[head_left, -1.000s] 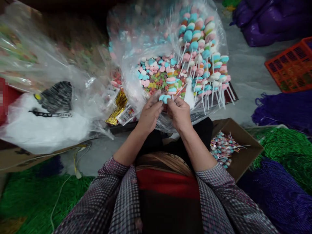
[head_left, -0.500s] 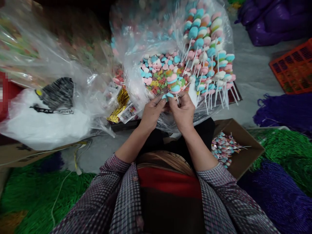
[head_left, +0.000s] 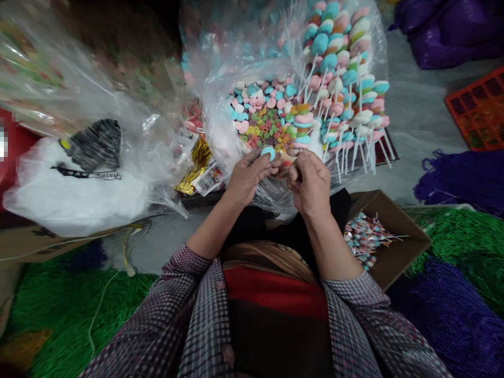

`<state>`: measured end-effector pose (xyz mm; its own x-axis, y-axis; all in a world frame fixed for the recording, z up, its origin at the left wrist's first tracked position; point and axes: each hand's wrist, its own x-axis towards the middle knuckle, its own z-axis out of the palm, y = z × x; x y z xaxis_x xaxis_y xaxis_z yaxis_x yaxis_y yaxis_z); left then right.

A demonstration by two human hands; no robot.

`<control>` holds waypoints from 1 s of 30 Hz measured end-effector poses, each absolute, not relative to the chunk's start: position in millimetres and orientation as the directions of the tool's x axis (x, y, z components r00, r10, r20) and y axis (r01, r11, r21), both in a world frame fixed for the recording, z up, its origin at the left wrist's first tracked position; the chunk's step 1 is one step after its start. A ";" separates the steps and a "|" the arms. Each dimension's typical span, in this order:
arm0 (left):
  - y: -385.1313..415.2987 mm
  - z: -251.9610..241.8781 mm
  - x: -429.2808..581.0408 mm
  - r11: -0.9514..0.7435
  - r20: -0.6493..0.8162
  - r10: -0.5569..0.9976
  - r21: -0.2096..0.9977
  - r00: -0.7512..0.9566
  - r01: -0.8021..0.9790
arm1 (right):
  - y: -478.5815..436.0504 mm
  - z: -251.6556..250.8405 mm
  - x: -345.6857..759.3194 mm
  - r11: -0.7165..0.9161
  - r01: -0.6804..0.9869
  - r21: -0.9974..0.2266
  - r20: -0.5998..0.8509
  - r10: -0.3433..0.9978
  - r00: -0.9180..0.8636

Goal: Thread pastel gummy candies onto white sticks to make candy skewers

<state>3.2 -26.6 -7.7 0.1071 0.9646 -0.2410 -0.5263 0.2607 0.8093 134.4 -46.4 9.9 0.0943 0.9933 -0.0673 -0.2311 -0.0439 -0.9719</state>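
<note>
My left hand (head_left: 252, 173) pinches a round blue-and-white marshmallow candy (head_left: 268, 153) between thumb and fingers. To its right, my right hand (head_left: 311, 178) is closed at the lower end of a candy skewer (head_left: 303, 126); its stick is mostly hidden by the fingers. Orange, pink, blue and white pieces are stacked on this skewer. Just beyond my hands lie loose pink, white and blue marshmallows (head_left: 255, 97) and small ring-shaped gummies (head_left: 263, 128) in an opened clear plastic bag (head_left: 216, 110).
Finished-looking candy skewers (head_left: 346, 84) with white sticks are piled at the back right. A cardboard box (head_left: 405, 231) of wrapped candy sticks stands right of my lap. A knitted glove (head_left: 96, 147) rests on white plastic at left. An orange crate (head_left: 478, 110) is far right.
My right hand has moved right with the skewer, away from the left hand, and turned more closed. The blue candy, earlier between both hands, is now in my left fingers alone.
</note>
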 end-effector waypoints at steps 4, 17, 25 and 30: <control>-26.3 -9.6 0.6 0.205 -0.190 0.978 0.815 0.084 -0.542 | -64.6 10.8 145.2 -0.057 -0.196 -0.979 -0.076 0.993 0.092; -24.5 -10.3 3.4 0.301 -0.275 0.952 0.779 0.131 -0.551 | -118.7 -4.1 166.6 -0.097 0.181 -0.979 -0.097 0.995 0.013; -18.6 -32.2 -5.4 0.097 -0.067 0.991 0.956 0.116 -0.277 | -119.2 -2.3 169.4 -0.085 0.245 -0.966 -0.081 0.996 0.026; -19.5 -30.9 -13.6 -0.169 0.152 0.975 0.980 0.160 0.103 | -122.2 12.5 178.2 -0.125 0.271 -0.954 -0.132 0.991 -0.005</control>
<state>-13.6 -19.5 -30.9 0.1604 0.9753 0.1517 0.1029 -0.1693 0.9802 178.2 -122.2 12.5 -0.0052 0.9913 -0.1315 0.2713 -0.1252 -0.9543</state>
